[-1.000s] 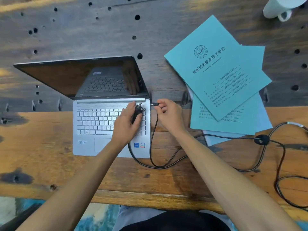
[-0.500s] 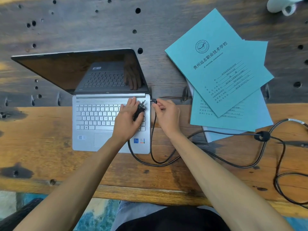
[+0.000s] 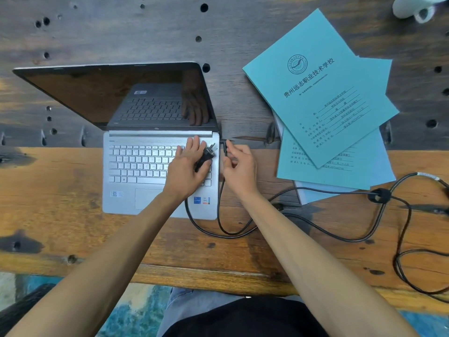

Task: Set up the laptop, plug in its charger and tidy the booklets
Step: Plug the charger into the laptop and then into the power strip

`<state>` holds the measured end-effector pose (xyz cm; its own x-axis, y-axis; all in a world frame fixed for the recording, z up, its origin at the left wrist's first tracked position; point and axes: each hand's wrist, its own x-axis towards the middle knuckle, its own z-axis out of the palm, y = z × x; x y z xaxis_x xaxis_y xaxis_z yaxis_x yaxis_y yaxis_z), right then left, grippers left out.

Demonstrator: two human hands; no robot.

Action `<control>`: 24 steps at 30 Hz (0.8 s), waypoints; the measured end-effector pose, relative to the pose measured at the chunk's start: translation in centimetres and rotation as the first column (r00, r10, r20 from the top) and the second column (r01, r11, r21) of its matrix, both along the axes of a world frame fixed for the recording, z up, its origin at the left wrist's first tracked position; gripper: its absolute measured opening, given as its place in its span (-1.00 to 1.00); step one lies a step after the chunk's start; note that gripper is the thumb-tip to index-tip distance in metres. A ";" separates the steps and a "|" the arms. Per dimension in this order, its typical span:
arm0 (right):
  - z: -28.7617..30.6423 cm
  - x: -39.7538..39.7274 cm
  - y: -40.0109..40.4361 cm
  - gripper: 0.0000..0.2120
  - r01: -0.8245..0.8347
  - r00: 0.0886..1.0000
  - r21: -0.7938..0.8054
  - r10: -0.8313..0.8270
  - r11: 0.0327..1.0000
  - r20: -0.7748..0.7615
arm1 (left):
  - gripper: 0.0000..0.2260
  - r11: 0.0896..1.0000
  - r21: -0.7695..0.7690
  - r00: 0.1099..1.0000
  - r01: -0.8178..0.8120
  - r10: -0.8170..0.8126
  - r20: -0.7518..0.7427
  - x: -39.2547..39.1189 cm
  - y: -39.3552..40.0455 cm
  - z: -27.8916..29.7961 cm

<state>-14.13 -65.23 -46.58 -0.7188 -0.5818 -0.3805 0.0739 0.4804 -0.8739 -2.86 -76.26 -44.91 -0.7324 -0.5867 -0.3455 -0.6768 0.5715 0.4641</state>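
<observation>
We find the silver laptop (image 3: 136, 171) open at the left of the wooden table (image 3: 60, 227), its dark screen tilted back and reflecting the keyboard. The left hand (image 3: 187, 169) rests on the right part of the keyboard, fingers loosely spread over the keys, with the black mains plug (image 3: 206, 155) pinned between thumb and palm, prongs pointing up and right. From under this hand the charger cable (image 3: 303, 229) runs down off the laptop's front edge and loops across the table. Just beside the laptop's right edge, the right hand (image 3: 240, 166) pinches the small black charger connector (image 3: 225, 147) between thumb and fingertips, the remaining fingers curled; the connector tip lies at the laptop's side near the hinge, and we cannot tell whether it is seated in the port. Further right, the teal booklets (image 3: 320, 93) lie in a skewed, overlapping stack, well apart from the laptop, with pale sheets beneath. The cable passes just below the stack, through a black tie (image 3: 379, 195), and coils near the right table edge.
</observation>
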 end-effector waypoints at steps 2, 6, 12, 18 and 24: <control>0.0 -0.1 0.0 -0.58 0.002 1.000 0.004 -0.002 1.000 0.015 | -0.50 1.000 0.000 1.000 0.003 -0.003 0.003 0.0 0.0 0.0; 0.1 -0.1 0.0 -0.57 -0.008 0.999 0.016 0.007 1.000 0.052 | -0.50 1.000 0.029 1.000 -0.006 0.006 0.009 -0.1 -0.1 0.4; 0.4 -0.3 0.0 -0.53 -0.061 0.996 0.062 0.056 0.996 0.075 | -0.54 0.993 0.113 0.998 -0.011 0.004 0.063 -0.1 0.5 1.6; 1.6 -0.3 0.0 -0.47 -0.166 0.980 0.154 0.146 0.974 0.135 | -0.62 0.997 0.052 0.998 -0.064 0.064 -0.002 1.1 2.2 2.7; 4.1 0.9 1.3 -0.58 -0.220 0.975 0.144 0.213 0.965 0.062 | -0.63 0.984 0.084 0.987 -0.159 0.161 -0.021 1.5 2.9 4.1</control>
